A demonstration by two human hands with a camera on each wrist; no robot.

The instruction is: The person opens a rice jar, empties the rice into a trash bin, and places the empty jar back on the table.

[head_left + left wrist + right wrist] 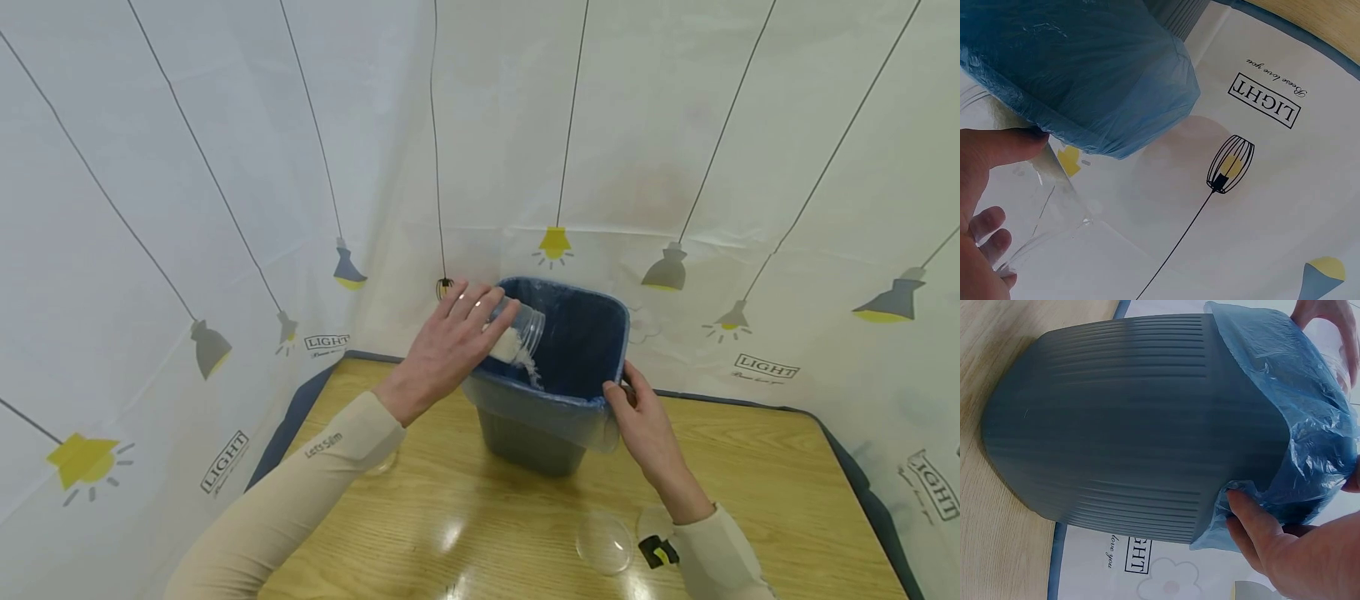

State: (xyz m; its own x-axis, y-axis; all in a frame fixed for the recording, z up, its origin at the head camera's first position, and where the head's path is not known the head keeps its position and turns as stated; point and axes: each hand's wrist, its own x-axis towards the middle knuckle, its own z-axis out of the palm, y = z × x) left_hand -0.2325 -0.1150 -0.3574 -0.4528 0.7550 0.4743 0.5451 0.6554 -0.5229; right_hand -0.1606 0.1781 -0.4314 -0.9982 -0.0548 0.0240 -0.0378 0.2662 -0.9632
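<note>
My left hand (pixel 453 337) grips a clear jar (pixel 532 323), tipped on its side over the near left rim of a dark grey trash bin (pixel 525 437). White powdery stuff (pixel 507 346) lies in the jar, and some spills from its mouth into the bin. A blue plastic liner (pixel 1316 419) covers the bin's rim and hangs down outside. On the right side, my right hand (pixel 643 425) holds the rim through the liner, thumb and fingers on either side. In the left wrist view, the jar (pixel 1054 206) shows partly below the liner.
A clear round lid (pixel 604 543) lies on the wooden table (pixel 450 533), beside a black and yellow object (pixel 658 552) near my right sleeve. Another clear round piece (pixel 384 463) shows partly behind my left forearm. White sheets printed with lamps (pixel 555 243) surround the table.
</note>
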